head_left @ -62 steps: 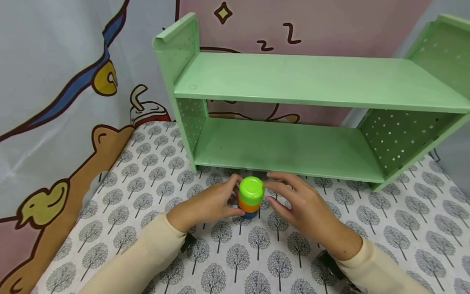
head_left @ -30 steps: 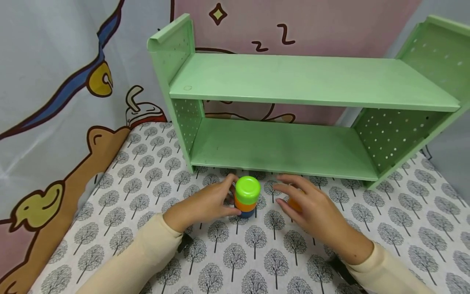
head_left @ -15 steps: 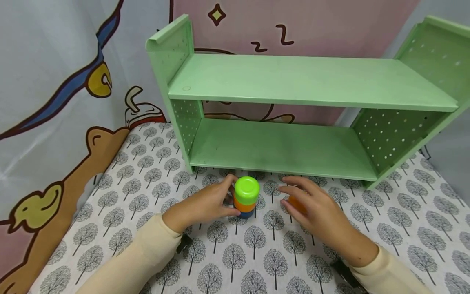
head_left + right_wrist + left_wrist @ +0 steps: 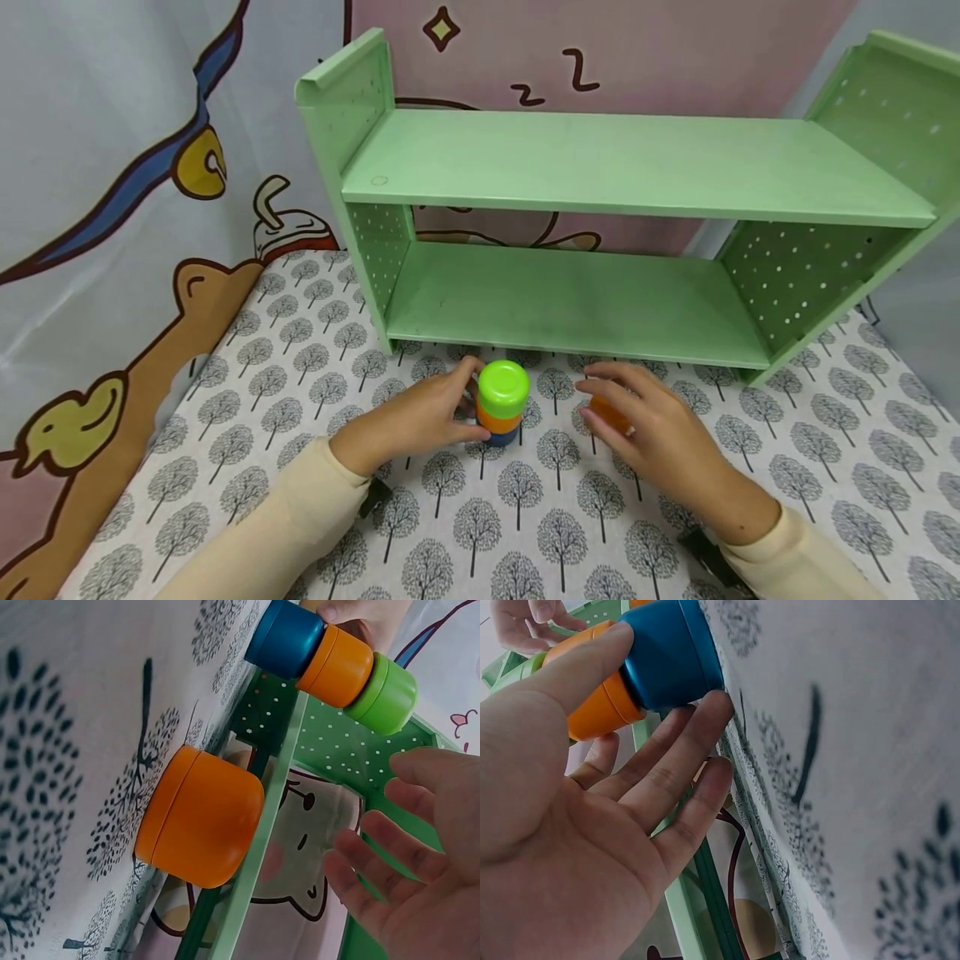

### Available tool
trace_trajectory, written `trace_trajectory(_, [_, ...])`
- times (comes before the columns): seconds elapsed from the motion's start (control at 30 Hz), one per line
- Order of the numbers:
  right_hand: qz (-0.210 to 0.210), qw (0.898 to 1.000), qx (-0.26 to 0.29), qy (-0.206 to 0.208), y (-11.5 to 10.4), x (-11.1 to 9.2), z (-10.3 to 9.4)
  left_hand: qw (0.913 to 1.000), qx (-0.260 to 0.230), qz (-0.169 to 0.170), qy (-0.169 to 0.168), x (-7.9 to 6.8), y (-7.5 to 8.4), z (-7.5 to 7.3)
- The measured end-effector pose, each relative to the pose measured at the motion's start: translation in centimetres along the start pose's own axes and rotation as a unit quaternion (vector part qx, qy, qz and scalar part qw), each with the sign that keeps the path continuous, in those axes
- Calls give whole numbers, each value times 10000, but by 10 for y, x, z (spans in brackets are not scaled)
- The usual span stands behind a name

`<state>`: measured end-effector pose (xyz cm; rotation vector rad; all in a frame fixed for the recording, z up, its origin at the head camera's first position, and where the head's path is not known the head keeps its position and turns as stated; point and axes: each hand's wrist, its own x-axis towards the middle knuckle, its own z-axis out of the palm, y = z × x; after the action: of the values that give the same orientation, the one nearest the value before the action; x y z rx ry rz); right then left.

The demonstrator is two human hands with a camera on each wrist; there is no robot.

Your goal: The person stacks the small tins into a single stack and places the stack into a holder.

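A small stack of cups stands upright on the cloth: a blue cup [image 4: 501, 437] at the bottom, an orange cup [image 4: 500, 421] in the middle and a bright green cup [image 4: 503, 388] on top, upside down. My left hand [image 4: 416, 417] holds the stack low from the left, its thumb [image 4: 604, 652] at the blue and orange cups and fingertips at the blue one's far side. To the right, a second orange cup [image 4: 202, 817] sits alone on the cloth, partly hidden by my right hand [image 4: 648, 433] in the head view. That hand hovers beside it, fingers loosely bent, holding nothing.
Behind the cups stands a two-tier pale green shelf [image 4: 622, 167], its lower board edge [image 4: 570, 350] just beyond the hands. The tree-print cloth [image 4: 442, 533] covers the table. A cartoon-print curtain [image 4: 97, 208] hangs at the left and back.
My right hand has drawn away from the green cup to the right, bringing the second orange cup into view below it. The left hand keeps its hold; the stack stays put.
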<state>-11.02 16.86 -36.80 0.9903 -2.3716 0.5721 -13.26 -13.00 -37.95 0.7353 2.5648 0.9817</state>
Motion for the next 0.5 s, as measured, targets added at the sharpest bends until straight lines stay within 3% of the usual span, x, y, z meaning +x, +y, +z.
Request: trace_trajectory(0.5, [-32, 9999, -133, -57, 3, -5, -4, 10000, -57, 42, -15, 0, 0, 1])
